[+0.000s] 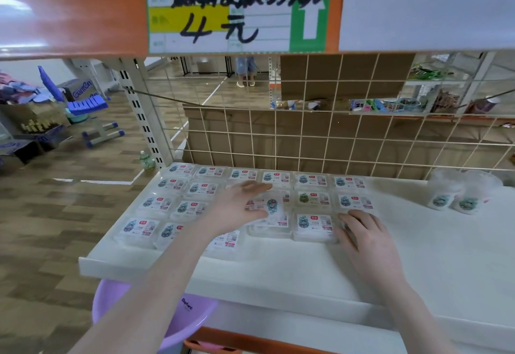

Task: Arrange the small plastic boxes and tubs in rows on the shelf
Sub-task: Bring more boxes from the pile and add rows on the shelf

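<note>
Several small clear plastic boxes with cartoon labels lie in rows on the white shelf (320, 264). My left hand (239, 206) rests over the middle of the rows and grips one box (271, 209), which sits turned sideways on top of the others. My right hand (365, 231) lies flat at the right end of the front row, its fingers against the front-right box (315, 225) and covering another one. Two clear tubs (457, 195) with the same cartoon labels stand apart at the shelf's right rear.
A wire grid back panel (306, 142) closes the shelf's rear, with cardboard behind it. An orange upper shelf edge with a price sign (237, 11) hangs overhead. A purple basin (178, 323) sits below the shelf. A green bottle (146, 160) stands on the floor at left.
</note>
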Demonstrator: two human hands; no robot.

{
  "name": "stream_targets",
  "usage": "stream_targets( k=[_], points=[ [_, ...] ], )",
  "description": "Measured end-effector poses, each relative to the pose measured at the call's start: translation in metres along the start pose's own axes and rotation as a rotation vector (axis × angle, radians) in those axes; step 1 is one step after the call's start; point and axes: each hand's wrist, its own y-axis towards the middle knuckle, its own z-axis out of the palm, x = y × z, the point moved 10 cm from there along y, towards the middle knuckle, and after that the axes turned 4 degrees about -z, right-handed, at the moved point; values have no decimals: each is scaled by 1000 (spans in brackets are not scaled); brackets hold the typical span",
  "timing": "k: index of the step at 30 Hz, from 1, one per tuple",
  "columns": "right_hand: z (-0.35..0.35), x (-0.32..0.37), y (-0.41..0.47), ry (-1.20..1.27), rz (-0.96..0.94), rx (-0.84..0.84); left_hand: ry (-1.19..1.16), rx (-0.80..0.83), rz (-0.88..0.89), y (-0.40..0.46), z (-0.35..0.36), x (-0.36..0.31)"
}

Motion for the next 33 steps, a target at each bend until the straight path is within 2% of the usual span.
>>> stream_targets(
  k=[17,21,25,29,33],
  points=[
    [0,0,0,-8,0,12,135,137,-164,10,25,21],
    [0,-1,0,5,4,11,208,207,-107,7,28,17],
    [1,-2,0,6,13,13,175,326,18,2,15,11],
    [0,-1,1,11,9,19,362,493,194,6,14,-7],
    [-2,1,1,2,1,17,528,584,271,13,23,-22]
  ],
)
